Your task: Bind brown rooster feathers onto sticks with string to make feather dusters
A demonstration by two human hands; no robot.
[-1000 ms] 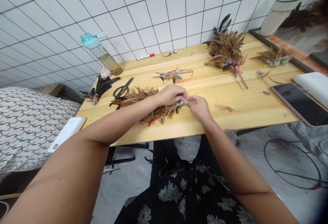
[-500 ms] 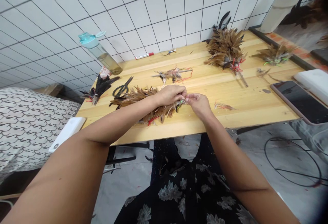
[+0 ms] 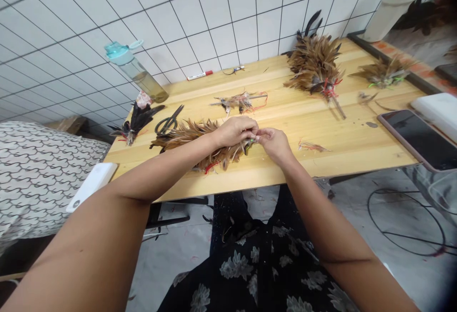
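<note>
A long brown feather bundle (image 3: 185, 136), like a feather duster, lies on the wooden table under my left forearm. My left hand (image 3: 237, 131) is closed around its right end, where a bit of green tie shows. Fingertips of my right hand (image 3: 274, 144) pinch together at the same tip, touching the left fingers; what they hold is too small to make out. A red string (image 3: 212, 167) hangs from the bundle's lower edge. Behind the hands lies a thin stick with sparse feathers (image 3: 237, 102) and red string.
Black scissors (image 3: 169, 121), a dark feather bunch (image 3: 134, 121) and a water bottle (image 3: 143, 79) stand left. A marker (image 3: 200, 75) lies by the wall. Brown feather bunches (image 3: 314, 62), a smaller green-tied bunch (image 3: 383, 74) and a phone (image 3: 421, 138) are right. Loose scraps (image 3: 312, 146) lie nearby.
Both hands keep nearly the same closed grip at the bundle's right end, with only slight finger movement. The whole view has shifted a little.
</note>
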